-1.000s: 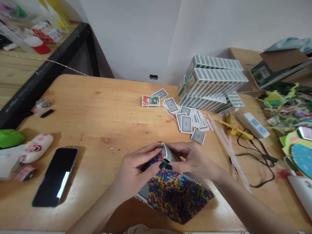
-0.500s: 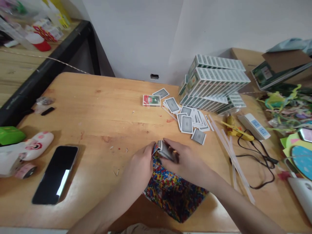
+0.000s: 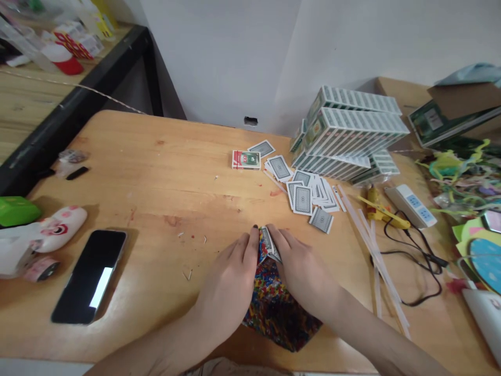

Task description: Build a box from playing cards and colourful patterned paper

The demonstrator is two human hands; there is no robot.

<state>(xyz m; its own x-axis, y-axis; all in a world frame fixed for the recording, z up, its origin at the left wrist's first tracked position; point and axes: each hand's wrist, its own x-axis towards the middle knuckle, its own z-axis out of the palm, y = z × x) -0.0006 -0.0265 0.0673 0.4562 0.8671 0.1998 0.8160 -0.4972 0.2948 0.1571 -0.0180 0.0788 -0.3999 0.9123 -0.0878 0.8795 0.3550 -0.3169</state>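
Note:
My left hand is closed on the upper left edge of a multicoloured, speckled piece that looks like a bag or folded sheet; which of these, I cannot tell. My right hand closes over folded playing cards along the top of that piece. Both hands press toward each other there, and the palms hide much of the cards. Beyond the hands lie loose playing cards, backs up. A red and green card box sits farther back.
Stacked card boxes stand at the back right. Clear glue sticks, a yellow glue gun and a white power strip lie on the right, with a black cord. At left are a phone and a white plush-like item.
My right hand's fingers have straightened and come down against the cards, which now sit folded closer to the patterned edge. My left hand has shifted slightly right and its fingers lie over the edge.

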